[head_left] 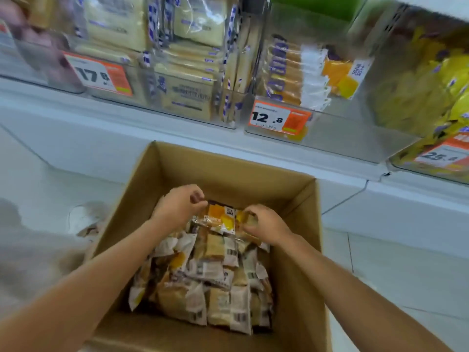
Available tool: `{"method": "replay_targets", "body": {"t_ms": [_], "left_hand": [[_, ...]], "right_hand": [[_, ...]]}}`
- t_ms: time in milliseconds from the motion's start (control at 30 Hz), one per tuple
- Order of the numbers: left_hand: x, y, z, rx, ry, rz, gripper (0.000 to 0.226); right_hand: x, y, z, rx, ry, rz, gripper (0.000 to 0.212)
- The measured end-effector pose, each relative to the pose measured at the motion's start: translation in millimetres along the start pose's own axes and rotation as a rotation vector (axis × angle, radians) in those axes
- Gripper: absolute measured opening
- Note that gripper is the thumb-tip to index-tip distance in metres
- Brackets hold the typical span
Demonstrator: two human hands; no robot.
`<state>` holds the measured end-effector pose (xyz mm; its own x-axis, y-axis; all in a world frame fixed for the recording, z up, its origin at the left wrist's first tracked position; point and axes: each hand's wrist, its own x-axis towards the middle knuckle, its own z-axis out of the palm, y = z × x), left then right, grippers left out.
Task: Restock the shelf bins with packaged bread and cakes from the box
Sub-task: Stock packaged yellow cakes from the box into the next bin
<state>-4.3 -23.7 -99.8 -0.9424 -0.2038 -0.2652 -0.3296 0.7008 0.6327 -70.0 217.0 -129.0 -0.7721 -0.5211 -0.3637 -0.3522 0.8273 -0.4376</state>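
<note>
Both hands down in the box (pixel 228 168) | left hand (pixel 177 203) and right hand (pixel 265 224) pinching opposite edges of an orange-labelled packet (pixel 219 219) atop the heap, likely to free it cleanly | matching half-filled bin (pixel 330 138) above, probably its destination

Both hands in cardboard box (pixel 228 171): left hand (pixel 177 207) and right hand (pixel 266 224) pinch an orange-yellow packet (pixel 218 219) atop piled packets (pixel 203 283). Clear shelf bins (pixel 330 133) above.
</note>
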Motion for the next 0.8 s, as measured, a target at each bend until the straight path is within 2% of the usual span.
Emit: {"method": "replay_targets", "body": {"t_ms": [133, 267, 433, 500, 600, 633, 667, 733, 800], "left_hand": [[0, -70, 33, -0.224, -0.022, -0.224, 0.010], [1, -94, 46, -0.328, -0.002, -0.271, 0.009], [11, -87, 49, -0.444, 0.025, -0.396, 0.004], [18, -81, 50, -0.582, -0.016, -0.529, 0.020], [24, -68, 49, -0.847, -0.291, -0.688, 0.053], [25, -63, 50, -0.885, -0.327, -0.705, 0.059], [24, -63, 51, -0.866, -0.299, -0.701, 0.065], [18, -64, 49, -0.722, -0.144, -0.711, 0.077], [10, -75, 41, -0.705, -0.047, -0.694, 0.071]], "right_hand": [[53, 16, 74, 0.012, -0.131, 0.028, 0.060], [99, 20, 127, -0.024, -0.174, 0.000, 0.077], [113, 23, 149, 0.043, 0.059, -0.049, 0.048], [102, 14, 142, 0.163, 0.119, -0.096, 0.043], [69, -15, 127, 0.203, 0.098, -0.317, 0.048], [59, -23, 120, 0.218, 0.056, -0.380, 0.053], [50, -29, 111, 0.248, 0.020, -0.370, 0.057], [39, -24, 94, 0.331, 0.031, -0.213, 0.059], [35, -4, 87, 0.358, 0.044, -0.057, 0.052]]}}
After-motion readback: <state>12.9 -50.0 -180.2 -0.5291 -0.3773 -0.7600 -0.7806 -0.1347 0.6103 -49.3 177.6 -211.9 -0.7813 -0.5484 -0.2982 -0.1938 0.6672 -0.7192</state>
